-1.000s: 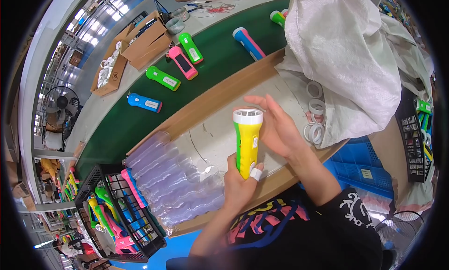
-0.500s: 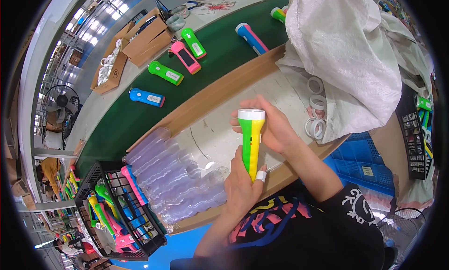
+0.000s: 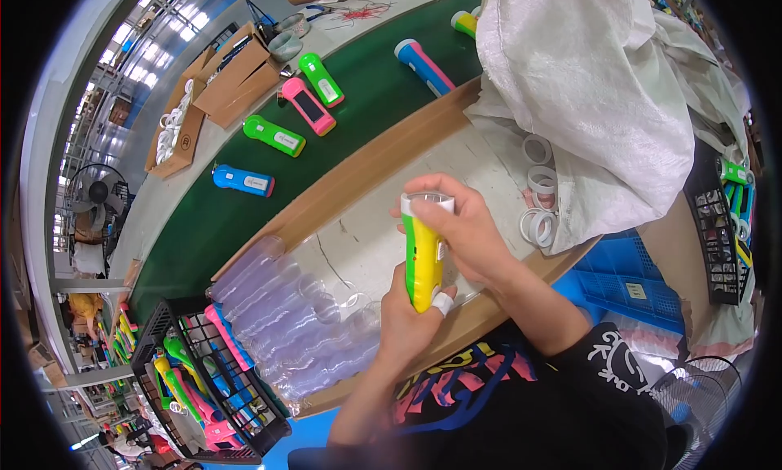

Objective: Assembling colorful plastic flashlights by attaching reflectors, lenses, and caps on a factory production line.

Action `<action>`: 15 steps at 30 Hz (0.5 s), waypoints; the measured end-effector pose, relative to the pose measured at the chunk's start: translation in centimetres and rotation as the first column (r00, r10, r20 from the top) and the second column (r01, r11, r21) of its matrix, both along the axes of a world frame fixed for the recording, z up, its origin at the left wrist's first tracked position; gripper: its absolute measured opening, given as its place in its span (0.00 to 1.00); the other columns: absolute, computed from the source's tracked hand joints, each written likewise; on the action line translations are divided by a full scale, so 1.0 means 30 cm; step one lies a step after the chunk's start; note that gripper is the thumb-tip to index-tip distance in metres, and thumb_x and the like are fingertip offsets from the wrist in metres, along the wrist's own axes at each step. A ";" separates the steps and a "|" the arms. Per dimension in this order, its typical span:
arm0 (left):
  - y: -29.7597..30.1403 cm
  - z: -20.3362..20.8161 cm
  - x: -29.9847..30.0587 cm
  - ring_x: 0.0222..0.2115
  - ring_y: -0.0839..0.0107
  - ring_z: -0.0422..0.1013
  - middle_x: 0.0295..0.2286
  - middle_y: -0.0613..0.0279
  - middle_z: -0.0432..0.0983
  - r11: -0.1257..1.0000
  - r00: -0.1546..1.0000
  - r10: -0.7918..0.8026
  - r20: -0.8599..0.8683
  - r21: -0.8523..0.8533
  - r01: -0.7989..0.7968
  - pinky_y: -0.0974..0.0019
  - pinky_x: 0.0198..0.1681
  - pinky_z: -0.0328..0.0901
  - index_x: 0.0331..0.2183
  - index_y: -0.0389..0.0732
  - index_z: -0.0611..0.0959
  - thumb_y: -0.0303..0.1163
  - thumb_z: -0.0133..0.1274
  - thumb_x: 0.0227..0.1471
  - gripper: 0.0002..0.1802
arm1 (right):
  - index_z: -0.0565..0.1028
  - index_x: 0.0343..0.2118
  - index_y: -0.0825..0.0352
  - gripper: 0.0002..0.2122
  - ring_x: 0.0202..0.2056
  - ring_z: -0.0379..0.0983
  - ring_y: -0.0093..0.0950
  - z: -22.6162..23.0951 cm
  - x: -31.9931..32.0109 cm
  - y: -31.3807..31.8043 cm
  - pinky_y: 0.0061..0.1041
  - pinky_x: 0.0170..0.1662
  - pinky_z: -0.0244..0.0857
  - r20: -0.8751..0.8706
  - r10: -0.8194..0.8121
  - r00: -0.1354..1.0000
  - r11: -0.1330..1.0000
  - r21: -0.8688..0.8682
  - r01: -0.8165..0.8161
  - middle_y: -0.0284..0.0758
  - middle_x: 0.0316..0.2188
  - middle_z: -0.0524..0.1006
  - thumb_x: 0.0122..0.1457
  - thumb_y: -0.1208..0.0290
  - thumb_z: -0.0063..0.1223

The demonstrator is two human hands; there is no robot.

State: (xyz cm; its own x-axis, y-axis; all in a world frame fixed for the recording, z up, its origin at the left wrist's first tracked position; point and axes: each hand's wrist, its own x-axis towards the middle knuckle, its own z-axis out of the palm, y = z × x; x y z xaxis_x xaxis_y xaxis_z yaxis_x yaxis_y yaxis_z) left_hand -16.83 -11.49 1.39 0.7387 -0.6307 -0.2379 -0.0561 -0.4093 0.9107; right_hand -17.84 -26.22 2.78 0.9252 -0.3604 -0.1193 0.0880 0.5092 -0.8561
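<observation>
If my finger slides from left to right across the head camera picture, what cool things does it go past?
Black fan → blue flashlight → pink flashlight → yellow-and-green flashlight → loose white rings → blue crate → black basket near the right edge.

Both hands up in front of the torso, right one higher, no contact between them. Left hand (image 3: pixel 407 319): digits curled in a grip, one wearing a white wrap (image 3: pixel 442 302). Left forearm (image 3: pixel 362 401) bare, rises from the lower edge, slanting up and right. Right hand (image 3: pixel 462 227): also closed in a grip, thumb (image 3: pixel 429 214) across the near side, fingers (image 3: pixel 444 184) arched round the far side. Right forearm (image 3: pixel 538 303) bare, slants up-left, elbow bent.
</observation>
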 end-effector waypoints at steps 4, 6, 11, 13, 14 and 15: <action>0.002 0.005 -0.046 0.28 0.67 0.71 0.29 0.60 0.73 0.990 0.995 0.049 -0.086 -0.126 -0.060 0.66 0.35 0.65 0.45 0.37 0.65 0.32 0.60 0.43 0.29 | 0.68 0.41 0.68 0.12 0.41 0.72 0.32 -0.004 0.011 -0.017 0.33 0.44 0.69 0.097 0.079 0.992 0.958 0.269 -0.103 0.40 0.37 0.73 0.59 0.65 0.46; 0.014 0.021 -0.056 0.28 0.70 0.70 0.28 0.61 0.72 0.985 0.989 0.079 -0.129 -0.142 -0.098 0.67 0.34 0.65 0.43 0.38 0.66 0.31 0.61 0.42 0.27 | 0.68 0.40 0.68 0.11 0.41 0.72 0.33 0.004 0.014 0.003 0.33 0.44 0.69 0.073 0.128 0.989 0.942 0.303 -0.144 0.40 0.36 0.73 0.59 0.66 0.47; 0.099 0.029 -0.055 0.27 0.79 0.67 0.25 0.68 0.69 0.917 0.732 -0.182 -0.656 -0.382 -0.114 0.74 0.30 0.62 0.34 0.41 0.70 0.24 0.62 0.37 0.21 | 0.68 0.38 0.66 0.14 0.37 0.74 0.34 0.042 -0.005 0.054 0.35 0.43 0.69 0.237 0.196 0.952 0.940 0.230 -0.250 0.40 0.32 0.73 0.48 0.71 0.55; 0.121 0.037 -0.080 0.24 0.79 0.65 0.24 0.70 0.68 0.903 0.703 -0.207 -0.680 -0.409 -0.129 0.76 0.28 0.61 0.32 0.42 0.71 0.23 0.62 0.35 0.20 | 0.68 0.37 0.65 0.16 0.35 0.75 0.36 0.045 -0.017 0.083 0.35 0.42 0.69 0.276 0.193 0.942 0.926 0.266 -0.268 0.40 0.32 0.72 0.44 0.69 0.58; 0.134 0.032 -0.083 0.23 0.79 0.65 0.24 0.69 0.68 0.905 0.703 -0.236 -0.671 -0.415 -0.092 0.76 0.25 0.60 0.33 0.41 0.71 0.24 0.63 0.34 0.21 | 0.68 0.37 0.66 0.17 0.35 0.75 0.37 0.036 -0.022 0.093 0.36 0.42 0.70 0.324 0.213 0.922 0.909 0.280 -0.309 0.41 0.32 0.72 0.44 0.68 0.58; 0.146 0.032 -0.090 0.21 0.78 0.64 0.23 0.68 0.68 0.906 0.698 -0.269 -0.663 -0.420 -0.050 0.75 0.23 0.60 0.33 0.41 0.71 0.25 0.64 0.33 0.22 | 0.68 0.36 0.66 0.17 0.34 0.75 0.38 0.031 -0.028 0.099 0.36 0.42 0.70 0.369 0.225 0.902 0.892 0.294 -0.343 0.41 0.32 0.71 0.43 0.67 0.59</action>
